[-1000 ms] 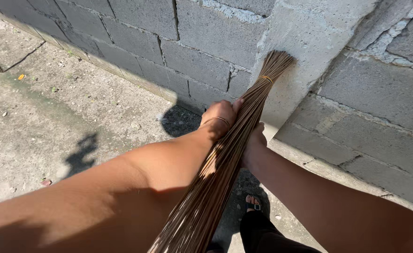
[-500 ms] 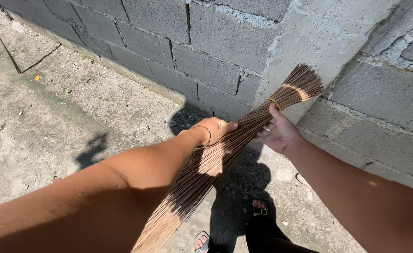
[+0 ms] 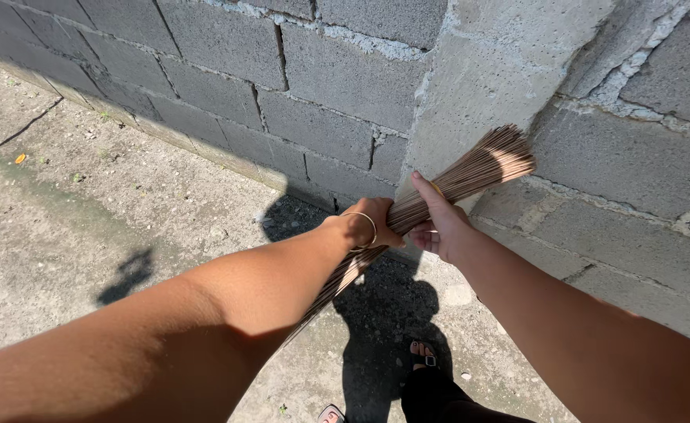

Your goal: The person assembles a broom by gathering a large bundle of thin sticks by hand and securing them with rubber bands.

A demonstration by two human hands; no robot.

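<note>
Brown stick broom, tilted, bound end up

You have one view only, from the camera on your head, tilted steeply down and forward along your outstretched arms. It faces the grey block wall and the concrete ground at its foot, close enough that your forearms fill the lower frame and your sandalled foot shows at the bottom edge.

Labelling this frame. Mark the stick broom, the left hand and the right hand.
stick broom (image 3: 494, 160), head view, on the cut handle end near the wall.
left hand (image 3: 372, 223), head view, on its back.
right hand (image 3: 439, 223), head view, on its back.
</note>
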